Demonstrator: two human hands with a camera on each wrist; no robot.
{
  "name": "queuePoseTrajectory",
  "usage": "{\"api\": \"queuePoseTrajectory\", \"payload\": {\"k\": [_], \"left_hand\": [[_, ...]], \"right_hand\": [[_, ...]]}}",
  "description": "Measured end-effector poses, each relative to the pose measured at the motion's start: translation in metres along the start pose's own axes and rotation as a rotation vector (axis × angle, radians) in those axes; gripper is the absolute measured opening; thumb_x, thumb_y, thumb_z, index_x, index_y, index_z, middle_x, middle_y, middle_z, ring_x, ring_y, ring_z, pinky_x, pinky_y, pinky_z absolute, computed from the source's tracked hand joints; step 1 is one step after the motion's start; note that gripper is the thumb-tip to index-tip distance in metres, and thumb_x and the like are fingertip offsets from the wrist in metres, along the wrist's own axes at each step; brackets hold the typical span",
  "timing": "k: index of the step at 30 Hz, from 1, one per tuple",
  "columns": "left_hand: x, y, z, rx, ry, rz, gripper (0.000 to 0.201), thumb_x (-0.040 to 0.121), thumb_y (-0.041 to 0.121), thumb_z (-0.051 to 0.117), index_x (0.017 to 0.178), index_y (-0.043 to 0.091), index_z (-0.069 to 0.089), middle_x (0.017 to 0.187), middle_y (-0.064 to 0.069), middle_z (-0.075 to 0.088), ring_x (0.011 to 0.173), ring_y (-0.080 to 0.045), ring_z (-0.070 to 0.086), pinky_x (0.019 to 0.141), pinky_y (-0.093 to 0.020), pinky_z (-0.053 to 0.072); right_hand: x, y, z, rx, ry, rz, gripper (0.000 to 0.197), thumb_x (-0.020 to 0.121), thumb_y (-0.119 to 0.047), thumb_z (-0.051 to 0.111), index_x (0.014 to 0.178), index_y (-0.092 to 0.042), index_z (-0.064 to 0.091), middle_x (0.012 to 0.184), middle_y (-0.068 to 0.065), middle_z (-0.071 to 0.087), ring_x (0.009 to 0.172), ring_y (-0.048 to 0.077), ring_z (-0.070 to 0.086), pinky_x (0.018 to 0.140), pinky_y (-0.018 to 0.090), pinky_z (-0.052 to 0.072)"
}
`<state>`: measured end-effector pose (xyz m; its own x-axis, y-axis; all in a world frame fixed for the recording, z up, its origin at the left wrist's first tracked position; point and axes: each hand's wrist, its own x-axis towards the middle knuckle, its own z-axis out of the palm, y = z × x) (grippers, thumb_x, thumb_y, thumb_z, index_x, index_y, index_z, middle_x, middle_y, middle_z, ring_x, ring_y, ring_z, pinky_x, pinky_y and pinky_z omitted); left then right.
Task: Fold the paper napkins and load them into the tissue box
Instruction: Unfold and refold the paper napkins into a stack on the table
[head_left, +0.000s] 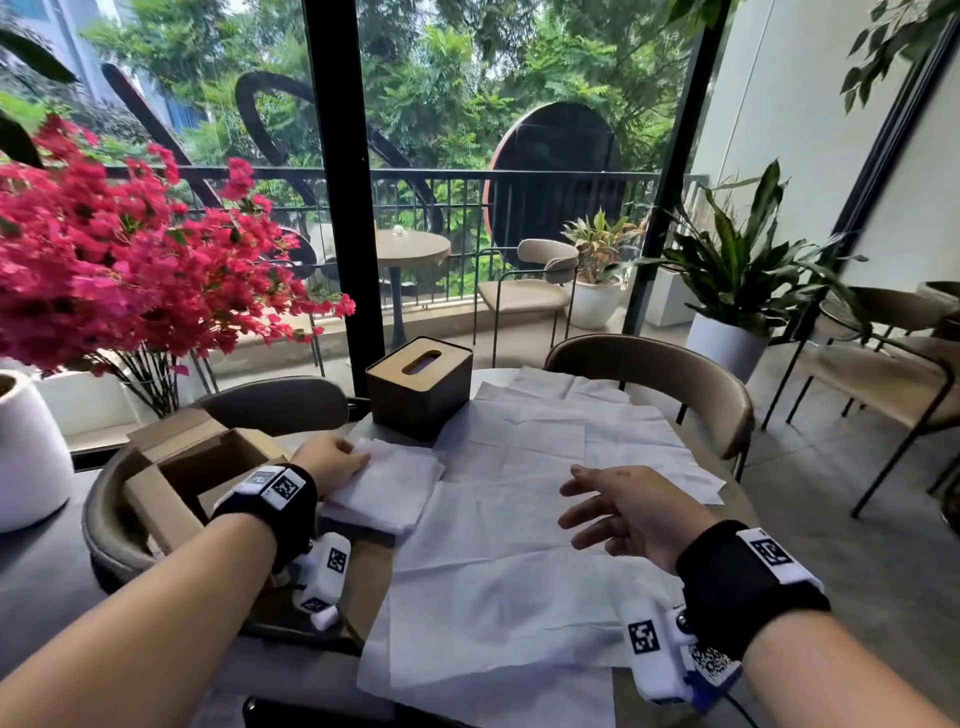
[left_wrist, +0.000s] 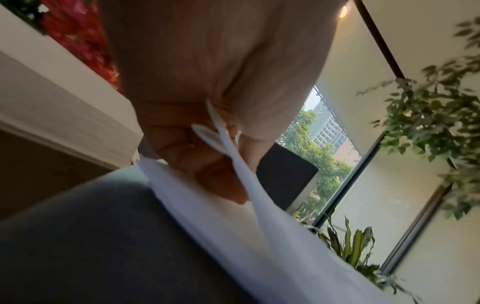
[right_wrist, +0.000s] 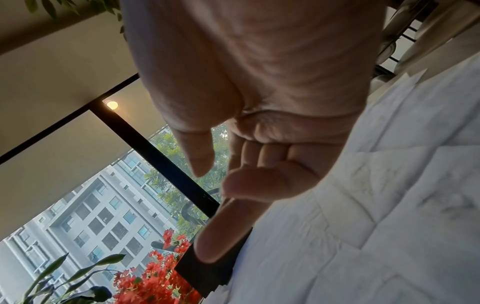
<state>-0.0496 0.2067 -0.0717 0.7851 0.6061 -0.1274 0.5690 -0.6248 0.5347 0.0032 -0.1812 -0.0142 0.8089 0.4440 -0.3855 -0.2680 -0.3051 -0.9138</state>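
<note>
A dark tissue box (head_left: 418, 387) with a slotted wooden lid stands at the far middle of the table. Several unfolded white napkins (head_left: 519, 582) lie spread and overlapping in front of it. A small stack of folded napkins (head_left: 387, 491) lies to their left. My left hand (head_left: 335, 460) rests on the stack's far left corner. In the left wrist view its thumb and fingers (left_wrist: 197, 148) pinch the edge of the top folded napkin (left_wrist: 233, 205). My right hand (head_left: 618, 506) hovers open above the spread napkins (right_wrist: 389, 205), fingers loosely extended and holding nothing.
An open cardboard box (head_left: 208, 467) sits left of the stack on a chair. A white pot (head_left: 26, 452) and pink flowers (head_left: 104, 249) stand at the left. Chair backs (head_left: 665, 374) ring the table's far side. The floor drops off to the right.
</note>
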Motion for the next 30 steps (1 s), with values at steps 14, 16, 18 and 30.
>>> {"api": "queuePoseTrajectory", "payload": {"k": [14, 16, 18, 30], "left_hand": [[-0.073, 0.057, -0.013, 0.289, -0.001, 0.5, 0.04, 0.081, 0.072, 0.062, 0.094, 0.034, 0.056, 0.103, 0.009, 0.06, 0.097, -0.016, 0.059, 0.081, -0.033, 0.049], [-0.112, 0.069, -0.01, 0.284, -0.168, 0.665, 0.047, 0.076, 0.081, 0.06, 0.094, 0.037, 0.059, 0.101, 0.017, 0.06, 0.097, -0.009, 0.059, 0.084, -0.03, 0.05], [-0.154, 0.072, 0.0, 0.336, -0.347, 0.77, 0.05, 0.078, 0.076, 0.066, 0.109, 0.038, 0.059, 0.112, 0.016, 0.059, 0.105, -0.006, 0.056, 0.093, -0.029, 0.048], [-0.207, 0.034, 0.048, 0.469, -0.304, 0.86, 0.062, 0.082, 0.064, 0.059, 0.138, 0.038, 0.048, 0.142, 0.014, 0.05, 0.128, -0.013, 0.051, 0.104, -0.03, 0.045]], "right_hand": [[-0.001, 0.012, -0.003, -0.128, 0.047, 0.082, 0.035, 0.101, -0.037, 0.06, 0.115, -0.005, 0.067, 0.094, 0.018, 0.079, 0.073, 0.03, 0.075, 0.049, 0.023, 0.045], [-0.003, 0.012, -0.002, -0.138, 0.044, 0.074, 0.034, 0.101, -0.036, 0.06, 0.114, -0.005, 0.067, 0.094, 0.018, 0.079, 0.072, 0.03, 0.075, 0.048, 0.023, 0.045], [-0.007, 0.013, -0.002, -0.145, 0.045, 0.07, 0.033, 0.102, -0.035, 0.06, 0.113, -0.005, 0.067, 0.094, 0.019, 0.079, 0.071, 0.029, 0.075, 0.048, 0.023, 0.046], [-0.037, 0.025, 0.006, -0.15, 0.027, 0.029, 0.036, 0.1, -0.035, 0.062, 0.114, -0.002, 0.066, 0.095, 0.022, 0.078, 0.067, 0.03, 0.073, 0.054, 0.026, 0.049]]}}
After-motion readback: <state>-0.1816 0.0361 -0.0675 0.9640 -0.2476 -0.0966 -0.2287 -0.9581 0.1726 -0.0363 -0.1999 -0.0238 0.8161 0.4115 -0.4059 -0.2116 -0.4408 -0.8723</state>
